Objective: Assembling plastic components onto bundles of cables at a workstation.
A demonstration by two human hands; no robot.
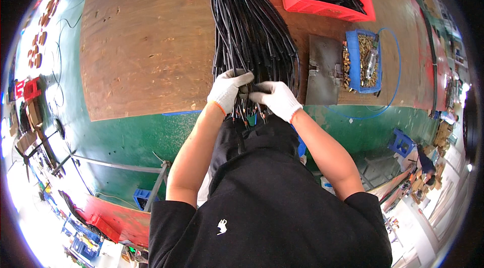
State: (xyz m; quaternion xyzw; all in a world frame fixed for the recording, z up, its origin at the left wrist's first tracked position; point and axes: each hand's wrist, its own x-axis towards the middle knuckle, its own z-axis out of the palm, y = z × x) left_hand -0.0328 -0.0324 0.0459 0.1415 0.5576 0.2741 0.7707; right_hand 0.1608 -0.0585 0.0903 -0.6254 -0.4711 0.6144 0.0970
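Note:
A thick bundle of black cables [252, 21] runs down the wooden table toward me, its stripped ends hanging past the near edge above my lap. My left hand [229, 89], in a white glove with an orange cuff, pinches at the cables near their ends. Close beside it my right hand [277, 97], gloved the same way, has its fingers closed at the same ends. The fingertips of both hands almost meet. Which single cable each one grips is partly hidden by the gloves and the dark bundle.
A red crate [327, 11] of black parts stands at the far right. Nearer is a blue bin [354, 61] of small brass-coloured pieces, with a tool [371, 64] on a blue hose [400, 66]. A dark metal plate [322, 89] lies between bin and cables on the wooden table [146, 41].

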